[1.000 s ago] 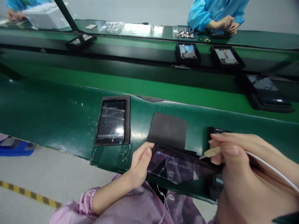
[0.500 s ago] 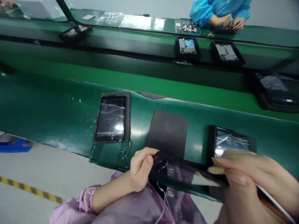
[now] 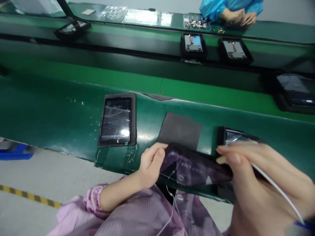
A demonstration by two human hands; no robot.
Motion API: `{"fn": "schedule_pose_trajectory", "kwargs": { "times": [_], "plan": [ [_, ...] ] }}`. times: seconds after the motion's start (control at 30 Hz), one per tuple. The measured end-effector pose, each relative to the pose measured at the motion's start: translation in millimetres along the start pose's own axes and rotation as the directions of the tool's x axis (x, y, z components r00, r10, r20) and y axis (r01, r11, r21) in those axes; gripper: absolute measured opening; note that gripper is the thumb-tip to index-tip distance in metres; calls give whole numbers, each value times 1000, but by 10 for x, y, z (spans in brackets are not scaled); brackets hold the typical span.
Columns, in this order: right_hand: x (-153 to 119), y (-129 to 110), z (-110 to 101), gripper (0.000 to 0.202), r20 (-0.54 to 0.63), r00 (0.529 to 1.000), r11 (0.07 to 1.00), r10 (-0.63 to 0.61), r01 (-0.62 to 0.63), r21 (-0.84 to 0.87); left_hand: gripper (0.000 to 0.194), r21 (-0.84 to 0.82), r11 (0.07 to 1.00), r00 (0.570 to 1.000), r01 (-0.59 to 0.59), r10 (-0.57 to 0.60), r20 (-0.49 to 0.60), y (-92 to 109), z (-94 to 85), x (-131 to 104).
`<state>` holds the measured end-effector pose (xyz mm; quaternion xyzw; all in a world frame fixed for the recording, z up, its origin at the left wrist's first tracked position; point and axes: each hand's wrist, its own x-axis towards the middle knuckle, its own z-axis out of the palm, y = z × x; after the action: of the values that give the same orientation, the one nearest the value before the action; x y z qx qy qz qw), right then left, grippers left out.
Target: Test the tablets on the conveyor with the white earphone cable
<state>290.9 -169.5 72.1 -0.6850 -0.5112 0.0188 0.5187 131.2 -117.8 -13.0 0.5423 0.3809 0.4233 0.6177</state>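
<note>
My left hand (image 3: 150, 165) grips the left end of a dark, glossy tablet (image 3: 197, 167), tilted above the table's front edge. Its screen reflects the purple clothing. At the tablet's right end, my right hand (image 3: 265, 183) is closed in a pinch, blurred. A small pale piece (image 3: 221, 160) shows at its fingertips, of a kind I cannot make out. A white cord (image 3: 278, 188) runs across this hand to the wrist. Whether these fingers also hold the tablet is hidden. Behind the tablet lies a dark grey pad (image 3: 180, 129). Another tablet (image 3: 237, 135) is partly covered by my right hand.
A tablet reading 00:01 (image 3: 116, 121) rests on a grey pad at the left. Beyond the green table (image 3: 49, 108) runs a belt carrying opened devices (image 3: 193, 43) in black trays. Across it, a person in blue sleeves (image 3: 213, 13) works beside small parts (image 3: 197, 24).
The held tablet has come up slightly and turned, showing more of its screen. Both hands have risen a little. My right hand now covers more of the tablet behind it.
</note>
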Motion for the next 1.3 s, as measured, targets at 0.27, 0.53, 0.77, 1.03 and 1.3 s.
{"fn": "schedule_pose_trajectory", "kwargs": {
  "times": [0.27, 0.53, 0.77, 1.03, 1.3],
  "plan": [
    [-512, 797, -178, 50, 305, 930, 977, 207, -178, -121, 48, 101, 985, 990, 142, -140, -22, -325, 248, 853],
    [-1533, 678, -287, 33, 949, 284, 828, 139, -560, 46, 42, 471, 880, 975, 65, -156, 156, -236, 85, 906],
    [-1869, 858, -104, 29, 896, 412, 749, 163, -643, 159, 90, 587, 808, 917, -48, -197, 347, -297, -257, 437],
    [-2184, 895, -428, 35, 778, 599, 897, 190, -428, 110, 112, 576, 806, 894, -136, -151, 422, -486, -365, 265],
    [-2172, 704, -692, 24, 572, 820, 964, -21, -135, 228, 109, 582, 796, 908, -168, -105, 406, -551, -357, 287]
  ]
}}
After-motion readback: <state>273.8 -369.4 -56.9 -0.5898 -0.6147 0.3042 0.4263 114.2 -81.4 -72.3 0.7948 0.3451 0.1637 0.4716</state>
